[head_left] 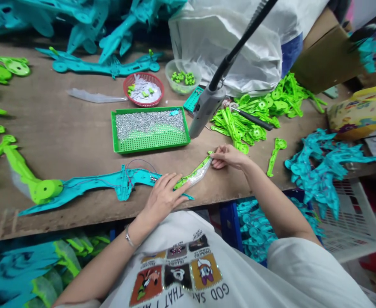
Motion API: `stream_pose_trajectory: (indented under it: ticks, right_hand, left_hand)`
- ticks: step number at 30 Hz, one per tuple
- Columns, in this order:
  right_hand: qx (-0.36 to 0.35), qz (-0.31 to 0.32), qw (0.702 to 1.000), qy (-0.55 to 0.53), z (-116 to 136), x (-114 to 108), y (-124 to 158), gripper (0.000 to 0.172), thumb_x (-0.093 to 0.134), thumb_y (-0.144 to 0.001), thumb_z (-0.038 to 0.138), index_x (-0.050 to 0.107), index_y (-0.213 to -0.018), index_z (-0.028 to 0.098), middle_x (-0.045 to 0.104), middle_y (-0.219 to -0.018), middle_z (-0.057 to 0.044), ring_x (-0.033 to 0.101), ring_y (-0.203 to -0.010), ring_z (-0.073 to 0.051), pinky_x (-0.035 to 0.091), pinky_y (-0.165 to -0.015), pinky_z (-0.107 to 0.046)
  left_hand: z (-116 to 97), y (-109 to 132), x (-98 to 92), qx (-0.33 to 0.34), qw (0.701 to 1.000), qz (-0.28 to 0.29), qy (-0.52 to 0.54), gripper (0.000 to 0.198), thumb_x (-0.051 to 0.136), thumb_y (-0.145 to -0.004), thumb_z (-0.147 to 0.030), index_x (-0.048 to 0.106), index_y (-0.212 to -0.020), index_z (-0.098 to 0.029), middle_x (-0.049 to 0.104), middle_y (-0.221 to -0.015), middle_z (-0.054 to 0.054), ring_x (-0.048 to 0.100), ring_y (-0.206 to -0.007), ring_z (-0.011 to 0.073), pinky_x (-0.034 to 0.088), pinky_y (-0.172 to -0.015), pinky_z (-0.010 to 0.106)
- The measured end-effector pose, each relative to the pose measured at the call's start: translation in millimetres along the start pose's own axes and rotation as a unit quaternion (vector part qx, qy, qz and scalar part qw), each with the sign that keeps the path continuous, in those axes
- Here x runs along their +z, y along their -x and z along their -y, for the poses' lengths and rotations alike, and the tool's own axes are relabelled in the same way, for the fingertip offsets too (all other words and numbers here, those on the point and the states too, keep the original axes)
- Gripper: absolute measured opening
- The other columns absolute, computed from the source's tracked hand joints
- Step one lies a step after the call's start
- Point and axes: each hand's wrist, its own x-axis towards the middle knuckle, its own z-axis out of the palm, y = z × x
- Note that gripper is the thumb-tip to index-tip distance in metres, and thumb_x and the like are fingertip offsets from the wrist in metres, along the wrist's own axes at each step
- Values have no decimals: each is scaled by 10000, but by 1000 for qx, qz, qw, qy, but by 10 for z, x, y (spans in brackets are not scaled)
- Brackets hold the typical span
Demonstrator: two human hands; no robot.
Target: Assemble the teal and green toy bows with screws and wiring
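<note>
A long turquoise plastic part [94, 183] with thin wires lies along the front of the table. A lime-green plastic arm [200, 166] with a clear, shiny piece [199, 176] along it sits at its right end. My left hand [164, 192] is laid over the joint between them, fingers curled over the top and thumb along the near side; it covers the joint. My right hand [226, 157] pinches the far tip of the green arm. Another green arm [48, 190] with a translucent piece is at the turquoise part's left end.
A green tray [151, 149] of small screws lies ahead, beside a hanging grey electric screwdriver [203, 109]. Behind are a red basket [126, 92] and a clear bowl [188, 87] of small green pieces. Green parts [245, 124] are piled right, turquoise parts [322, 164] at the edge.
</note>
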Motion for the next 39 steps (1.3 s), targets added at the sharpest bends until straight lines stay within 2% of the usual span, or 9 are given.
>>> stream_pose_trajectory:
  ticks: [9,16,18,20,23,27,31,35,39]
  right_hand:
    - [9,15,999,48,29,-123,-97,402,922,-693,317,552,-672,161,734,-593,-59,694,-471,-134,611,-478,-194]
    - [-104,-86,986,102,-135,24,40,337,862,-750,336,566,-711,180,690,-575,-19,658,-485,-137,580,-476,-236]
    - [-211,-207,938,180,-144,-7,56,210,748,-833,324,598,-780,186,710,-664,-30,682,-581,-161,604,-597,-293]
    - [-298,-356,845,264,-107,-113,13,116,660,-859,291,641,-877,178,745,-859,-91,716,-803,-219,602,-805,-383]
    - [-283,-451,775,341,2,-359,-135,257,665,-797,245,668,-1030,137,721,-1118,-189,667,-1084,-320,515,-1005,-495]
    - [-217,-424,801,361,126,-668,-229,294,677,-768,214,698,-1051,135,741,-1103,-181,682,-1080,-344,505,-1030,-522]
    - [-261,-441,822,248,171,-691,46,339,684,-810,294,682,-1120,156,739,-1066,-143,707,-1041,-310,548,-996,-505]
    - [-275,-217,936,-16,42,-108,544,469,800,-730,443,624,-1115,240,740,-1018,-56,734,-939,-228,633,-763,-348]
    - [-163,-52,968,-183,-225,648,817,561,910,-581,484,603,-987,247,741,-939,-14,733,-857,-176,642,-724,-290]
  left_hand:
    - [-10,-31,-21,-2,1000,-18,-3,304,640,-964,-347,713,-1248,-268,697,-1267,113,621,-1182,275,531,-1024,469]
    - [-15,-1,32,-15,999,-29,-2,294,606,-978,-245,714,-1249,-283,684,-1284,120,600,-1190,280,521,-1006,475]
    - [-5,0,44,-8,999,-38,-1,299,612,-973,-239,711,-1251,-288,682,-1275,120,596,-1191,281,525,-995,472]
    - [-2,-11,40,-7,999,-42,1,295,609,-975,-240,711,-1247,-293,683,-1260,117,596,-1180,275,533,-980,461]
    - [-10,-40,8,-11,999,-37,5,278,595,-984,-253,717,-1231,-292,686,-1242,118,604,-1148,272,547,-948,454]
    - [-21,-63,-53,-15,1000,-13,20,274,588,-987,-261,707,-1234,-267,679,-1258,132,610,-1160,278,552,-970,473]
    - [-82,-87,-154,-43,997,-21,64,507,588,-991,-292,495,-1485,-227,613,-1368,176,585,-1273,299,530,-1054,490]
    - [-287,-204,-279,-98,988,-73,91,824,642,-962,-394,204,-1618,-156,549,-1434,221,553,-1329,320,503,-1103,484]
    - [-468,-321,-290,-109,988,-42,98,723,668,-944,-353,326,-1536,-119,556,-1383,217,582,-1275,328,539,-1049,458]
